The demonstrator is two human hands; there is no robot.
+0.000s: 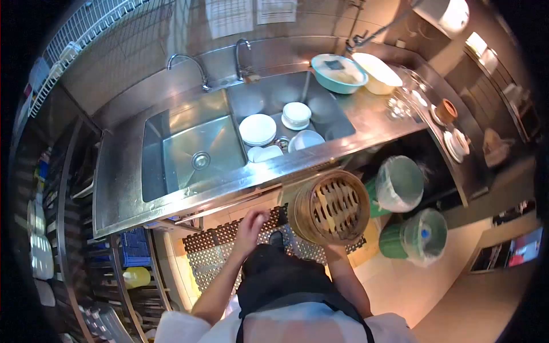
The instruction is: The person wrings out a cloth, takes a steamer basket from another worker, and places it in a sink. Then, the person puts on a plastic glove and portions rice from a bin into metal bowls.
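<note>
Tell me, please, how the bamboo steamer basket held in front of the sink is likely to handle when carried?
The bamboo steamer basket is probably light for its size: its base is open slats and the right hand carries it alone. The woven wall looks stiff, so it should keep its shape. Being round, it might roll if set down on its edge.

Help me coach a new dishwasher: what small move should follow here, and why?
Probably lift the bamboo steamer, held by the right hand, up toward the empty left sink basin; the right basin already holds plates and bowls, and the left hand is free to steady it.
</note>
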